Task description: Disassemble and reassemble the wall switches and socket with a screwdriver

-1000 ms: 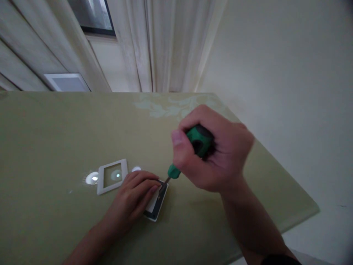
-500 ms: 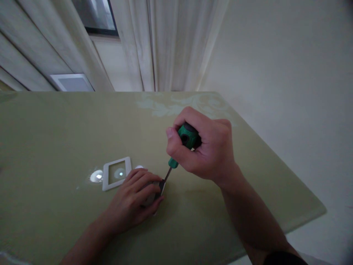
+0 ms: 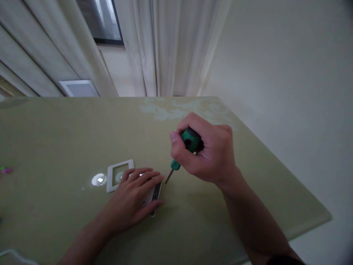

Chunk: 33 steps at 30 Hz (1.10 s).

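My right hand point(image 3: 205, 149) is wrapped round the green and black handle of a screwdriver point(image 3: 188, 141). Its metal shaft slants down to the left, and the tip shows just off the right edge of a white wall switch panel point(image 3: 149, 197). Over that panel lies my left hand point(image 3: 138, 193), thumb at the near side and fingers at the far side, gripping it against the table. A dark strip runs along the panel's right edge; the hand covers most of the rest. Partly behind my left fingers lies a white square frame point(image 3: 109, 179), open in the middle.
The pale green tabletop point(image 3: 68, 136) has a light leaf pattern at its far edge. A white cable point(image 3: 12, 252) crosses the near left corner, and a small pink and green thing point(image 3: 6, 170) lies at the left. Beyond stand curtains point(image 3: 182, 48) and a wall point(image 3: 289, 92).
The screwdriver tip has come away from the panel's edge, to the right. My left hand has loosened and spread a little, and the panel now lies flatter with more of it showing.
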Each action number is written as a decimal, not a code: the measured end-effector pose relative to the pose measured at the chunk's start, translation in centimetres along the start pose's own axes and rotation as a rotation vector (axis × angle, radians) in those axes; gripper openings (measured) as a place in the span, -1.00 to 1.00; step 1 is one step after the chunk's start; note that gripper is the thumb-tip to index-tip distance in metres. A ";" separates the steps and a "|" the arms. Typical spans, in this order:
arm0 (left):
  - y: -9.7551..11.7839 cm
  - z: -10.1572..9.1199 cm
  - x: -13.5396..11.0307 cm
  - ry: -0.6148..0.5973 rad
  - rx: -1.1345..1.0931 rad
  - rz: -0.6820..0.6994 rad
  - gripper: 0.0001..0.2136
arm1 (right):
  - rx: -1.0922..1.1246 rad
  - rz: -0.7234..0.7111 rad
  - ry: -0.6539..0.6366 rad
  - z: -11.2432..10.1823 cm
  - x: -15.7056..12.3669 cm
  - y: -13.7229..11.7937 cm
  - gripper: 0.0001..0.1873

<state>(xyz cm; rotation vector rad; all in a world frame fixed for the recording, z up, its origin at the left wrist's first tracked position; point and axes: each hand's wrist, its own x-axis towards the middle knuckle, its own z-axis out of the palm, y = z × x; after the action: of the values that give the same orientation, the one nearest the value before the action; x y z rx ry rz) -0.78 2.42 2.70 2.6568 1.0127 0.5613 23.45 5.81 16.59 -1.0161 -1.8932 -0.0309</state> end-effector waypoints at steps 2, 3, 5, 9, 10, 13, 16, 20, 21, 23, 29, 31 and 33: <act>0.6 0.2 0.0 -0.036 0.024 0.045 -0.36 | -0.009 -0.005 0.003 -0.2 0.0 0.0 -0.80; 0.9 0.4 0.1 -0.051 0.032 0.052 -0.35 | -0.015 -0.007 0.007 -0.3 0.0 0.0 -0.80; 1.4 0.9 0.2 -0.052 0.061 0.041 -0.43 | -0.029 -0.013 0.027 -0.8 -0.1 -0.1 -0.80; 1.2 1.5 0.4 0.035 0.128 -0.004 -0.50 | 0.007 -0.005 0.164 -2.2 -0.2 -0.5 -0.80; 0.9 1.5 0.4 0.058 0.141 -0.014 -0.51 | 0.032 0.002 0.221 -2.5 -0.2 -0.6 -0.80; 0.3 1.3 0.6 0.080 0.123 -0.060 -0.54 | 0.097 0.049 0.384 -3.1 -0.4 -0.8 -0.75; 0.2 1.0 1.0 0.164 -0.276 -0.216 -0.55 | 0.171 0.166 0.467 -2.6 -1.2 -0.2 -0.70; -0.2 0.7 1.4 0.472 -0.990 -0.479 -0.61 | 0.426 0.426 0.547 -0.3 -3.6 2.3 -0.58; -0.5 0.7 1.5 0.535 -1.073 -0.519 -0.61 | 0.479 0.498 0.581 0.5 -4.3 3.0 -0.54; -1.3 0.9 1.8 0.636 -1.238 -0.591 -0.58 | 0.621 0.661 0.647 2.4 -5.8 3.9 -0.46; -2.6 1.5 2.4 0.810 -1.838 -0.704 -0.51 | 1.075 1.061 0.501 7.8 -9.6 3.8 -0.36; -2.4 1.7 2.5 0.854 -1.965 -0.709 -0.47 | 1.173 1.135 0.382 8.7 -10.5 3.3 -0.41; -2.3 1.9 2.5 0.880 -2.071 -0.705 -0.46 | 1.265 1.180 0.267 9.2 -11.0 2.9 -0.48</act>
<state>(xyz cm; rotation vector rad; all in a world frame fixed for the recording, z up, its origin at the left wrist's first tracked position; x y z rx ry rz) 0.42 5.62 0.88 0.1914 0.5963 1.4049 20.87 4.55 2.28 -0.9190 -0.5319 1.4164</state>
